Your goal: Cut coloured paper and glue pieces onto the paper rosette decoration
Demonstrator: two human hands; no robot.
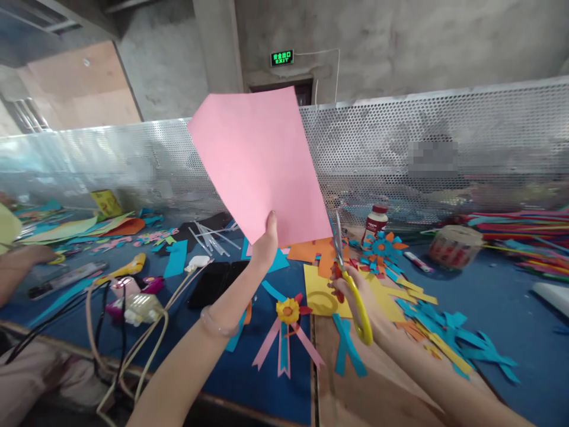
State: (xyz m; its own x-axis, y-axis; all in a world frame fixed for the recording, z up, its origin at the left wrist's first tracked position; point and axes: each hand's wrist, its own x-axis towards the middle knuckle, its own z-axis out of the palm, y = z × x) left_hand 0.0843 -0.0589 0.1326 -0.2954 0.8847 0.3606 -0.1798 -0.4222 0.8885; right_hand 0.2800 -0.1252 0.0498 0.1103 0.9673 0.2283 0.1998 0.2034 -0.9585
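Observation:
My left hand (267,242) grips a sheet of pink paper (262,160) by its lower edge, thumb in front, and holds it up above the table. In my right hand (355,290) is a pair of scissors (359,305) with yellow and orange handles, blades pointing up beside the sheet's lower right corner. Below, between my arms, lies a paper rosette (288,311) with a yellow centre and pink and blue ribbon tails. Yellow paper (320,290) lies under my right hand, with orange paper (306,250) behind it. Crossed blue strips (347,347) rest nearby.
Blue paper strips (466,338) and a roll of tape (456,246) lie to the right. A bottle (376,222) stands near a perforated metal screen (400,148). Left are glue guns (133,302) with cords, a black phone (213,283) and another person's hand (26,264).

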